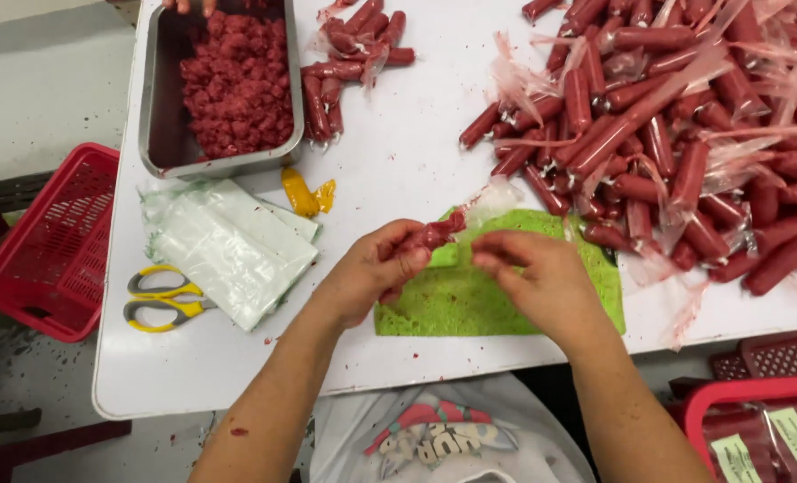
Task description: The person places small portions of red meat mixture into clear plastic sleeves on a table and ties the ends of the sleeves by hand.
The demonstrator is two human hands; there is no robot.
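You hold 1 filled meat roll (432, 236) in its clear plastic sleeve above the green cloth (470, 304), near the table's front edge. Your left hand (376, 268) is clenched around the roll's lower end; your right hand (532, 273) pinches what appears to be the loose plastic, though the fingertips hide the exact contact. Risk 1: the sleeve is thin and wet-looking, so in my judgement a hard twist could split it and press filling onto the cloth. Risk 2: a slack grip could let the roll slip toward the edge just below your wrists. The large pile of finished rolls (684, 152) lies just beside your right hand, with loose plastic tails you could snag. To your left, the stack of empty bags (228, 241) and the yellow-handled scissors (161, 298) sit near your forearm. The steel tray of minced meat (161, 98) stands well apart. Open room remains on the bare white table (398, 152) ahead of the cloth.
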